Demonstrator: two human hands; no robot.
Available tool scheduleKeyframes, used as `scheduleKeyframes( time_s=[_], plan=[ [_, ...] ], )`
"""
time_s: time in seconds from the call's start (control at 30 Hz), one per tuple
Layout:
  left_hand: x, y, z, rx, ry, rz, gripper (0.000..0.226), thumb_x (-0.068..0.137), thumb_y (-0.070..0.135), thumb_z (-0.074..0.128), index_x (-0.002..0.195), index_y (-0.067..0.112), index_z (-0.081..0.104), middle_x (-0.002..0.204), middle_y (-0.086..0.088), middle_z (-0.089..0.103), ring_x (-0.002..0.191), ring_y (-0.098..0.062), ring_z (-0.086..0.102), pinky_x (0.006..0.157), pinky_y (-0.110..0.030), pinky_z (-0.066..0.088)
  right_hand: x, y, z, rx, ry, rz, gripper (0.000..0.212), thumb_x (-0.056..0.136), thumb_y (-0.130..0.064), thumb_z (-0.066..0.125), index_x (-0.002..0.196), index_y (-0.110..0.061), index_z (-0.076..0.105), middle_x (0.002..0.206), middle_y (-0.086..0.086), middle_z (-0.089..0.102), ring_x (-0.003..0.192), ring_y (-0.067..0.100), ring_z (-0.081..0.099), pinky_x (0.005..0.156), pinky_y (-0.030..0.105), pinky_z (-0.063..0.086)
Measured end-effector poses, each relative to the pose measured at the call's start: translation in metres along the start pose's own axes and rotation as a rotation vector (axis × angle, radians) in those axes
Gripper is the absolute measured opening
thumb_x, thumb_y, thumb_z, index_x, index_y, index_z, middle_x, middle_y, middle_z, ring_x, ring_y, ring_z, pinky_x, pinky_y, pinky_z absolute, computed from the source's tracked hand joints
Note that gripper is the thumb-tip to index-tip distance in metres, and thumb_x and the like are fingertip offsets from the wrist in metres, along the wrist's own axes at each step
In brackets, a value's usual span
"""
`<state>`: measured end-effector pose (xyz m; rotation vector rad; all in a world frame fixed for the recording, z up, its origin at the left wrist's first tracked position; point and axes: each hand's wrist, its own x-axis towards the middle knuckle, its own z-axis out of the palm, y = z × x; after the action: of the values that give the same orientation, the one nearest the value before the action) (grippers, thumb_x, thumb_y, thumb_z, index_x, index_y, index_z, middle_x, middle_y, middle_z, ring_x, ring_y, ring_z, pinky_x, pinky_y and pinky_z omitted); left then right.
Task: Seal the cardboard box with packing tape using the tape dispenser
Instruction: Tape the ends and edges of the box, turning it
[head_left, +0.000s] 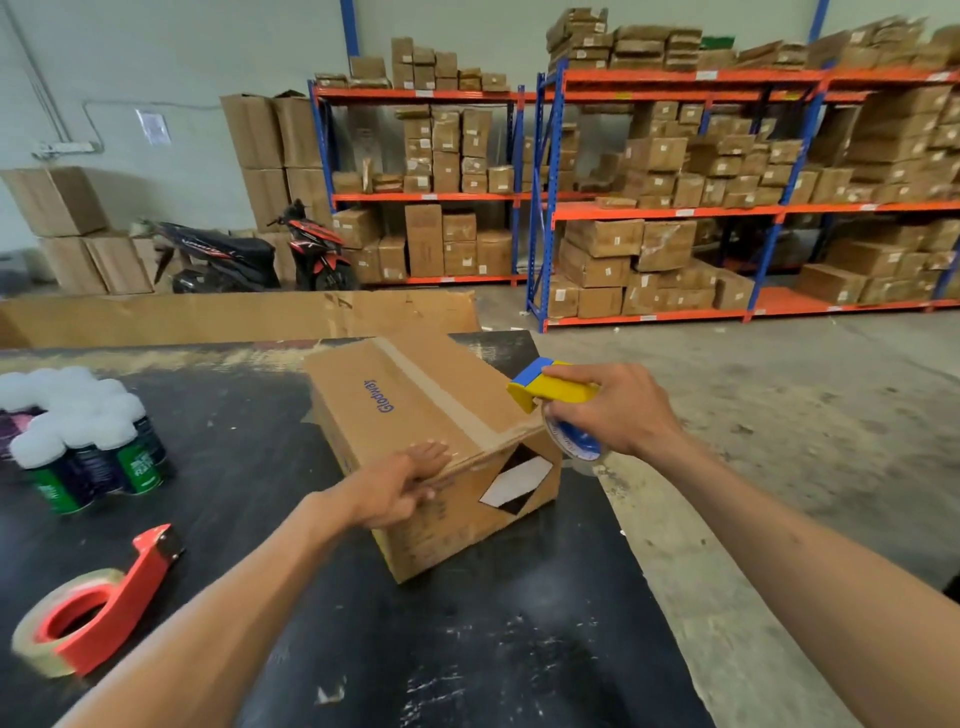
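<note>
A closed cardboard box (415, 415) with blue lettering lies on the black table (467, 649), a strip of tape running along its top seam. My left hand (400, 488) presses flat on the box's near top edge and holds nothing. My right hand (613, 410) grips a yellow and blue tape dispenser (550, 392) with a clear tape roll, held at the box's right top corner. The dispenser's front touches or nearly touches that corner.
A red tape dispenser (93, 613) with a brown roll lies at the table's near left. Several white-capped spray cans (88, 441) stand at the left. A flat cardboard sheet (234, 317) lines the far edge. Behind are shelves of boxes (675, 197) and a scooter (249, 254).
</note>
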<state>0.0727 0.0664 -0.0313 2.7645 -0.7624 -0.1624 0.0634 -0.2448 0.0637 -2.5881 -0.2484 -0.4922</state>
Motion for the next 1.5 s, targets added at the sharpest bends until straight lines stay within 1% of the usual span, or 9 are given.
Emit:
scheduleKeyframes(
  time_s=[0.13,0.23,0.3,0.37,0.5,0.7,0.93,1.27,1.5],
  plan=[
    [-0.028,-0.012,-0.014,-0.171,0.069,-0.117,0.063,0.086,0.001,0.054,0.146,0.017,0.05,0.153,0.004,0.045,0.146,-0.014,0.033,0.123,-0.033,0.018,0.0,-0.006,0.003,0.023,-0.01,-0.022,0.052,0.073,-0.061,0.067,0.124,-0.049,0.063,0.117,-0.007,0.071,0.092,0.014,0.059,0.073,0.036,0.053],
    [-0.017,0.011,-0.014,-0.004,0.177,-0.148,0.052,0.087,0.027,0.057,0.139,0.018,0.053,0.14,-0.004,0.059,0.131,-0.025,0.052,0.116,-0.04,0.034,0.001,-0.013,0.008,0.025,-0.027,-0.023,0.054,0.071,-0.064,0.067,0.123,-0.051,0.063,0.113,-0.007,0.072,0.091,0.015,0.06,0.073,0.038,0.054],
    [-0.001,0.027,-0.004,0.16,0.158,-0.202,0.074,0.09,0.057,0.051,0.153,0.024,0.031,0.158,-0.006,0.037,0.145,-0.028,0.034,0.121,-0.049,0.019,0.001,-0.018,0.013,0.032,-0.049,-0.022,0.054,0.07,-0.065,0.067,0.123,-0.051,0.062,0.114,-0.006,0.071,0.092,0.015,0.06,0.073,0.038,0.055],
    [0.014,0.037,0.009,0.237,0.119,-0.247,0.082,0.093,0.07,0.037,0.159,0.031,0.009,0.167,-0.001,0.012,0.152,-0.03,0.013,0.122,-0.056,0.007,-0.001,-0.023,0.018,0.041,-0.061,-0.029,0.056,0.069,-0.066,0.066,0.123,-0.052,0.061,0.115,-0.007,0.071,0.092,0.015,0.06,0.075,0.04,0.055],
    [0.02,0.035,0.023,0.276,0.151,-0.214,0.061,0.102,0.056,0.031,0.157,0.039,0.014,0.166,0.011,0.015,0.152,-0.032,0.013,0.122,-0.054,0.01,-0.005,-0.028,0.024,0.057,-0.081,-0.024,0.053,0.071,-0.064,0.067,0.123,-0.054,0.061,0.11,-0.007,0.072,0.087,0.013,0.061,0.076,0.039,0.056],
    [-0.002,-0.001,0.015,0.147,0.177,-0.077,0.057,0.101,0.051,0.042,0.154,0.042,0.023,0.162,0.014,0.02,0.153,-0.027,0.011,0.123,-0.04,0.003,-0.012,-0.034,0.035,0.161,-0.103,-0.001,0.051,0.071,-0.059,0.073,0.121,-0.049,0.065,0.11,-0.009,0.072,0.087,0.01,0.061,0.076,0.036,0.056],
    [-0.012,-0.01,0.014,0.098,0.208,-0.001,0.057,0.1,0.047,0.049,0.153,0.04,0.03,0.161,0.016,0.022,0.153,-0.025,0.011,0.123,-0.037,0.005,-0.011,-0.047,0.044,0.163,-0.116,-0.047,0.051,0.071,-0.058,0.072,0.121,-0.05,0.065,0.112,-0.008,0.072,0.087,0.011,0.061,0.075,0.037,0.056],
    [-0.015,0.0,0.014,0.187,0.148,-0.085,0.057,0.103,0.047,0.04,0.156,0.042,0.019,0.165,0.016,0.014,0.154,-0.023,0.006,0.124,-0.044,0.002,-0.008,-0.054,0.037,0.143,-0.11,-0.1,0.052,0.072,-0.059,0.073,0.122,-0.051,0.063,0.124,-0.008,0.068,0.091,0.009,0.059,0.077,0.035,0.056],
    [-0.014,0.01,0.015,0.232,0.154,-0.114,0.058,0.104,0.047,0.037,0.157,0.041,0.015,0.166,0.014,0.013,0.154,-0.025,0.007,0.124,-0.049,0.004,-0.011,-0.059,0.038,0.161,-0.095,-0.131,0.053,0.071,-0.061,0.073,0.122,-0.05,0.063,0.123,-0.009,0.069,0.091,0.009,0.06,0.079,0.037,0.056]
  ],
)
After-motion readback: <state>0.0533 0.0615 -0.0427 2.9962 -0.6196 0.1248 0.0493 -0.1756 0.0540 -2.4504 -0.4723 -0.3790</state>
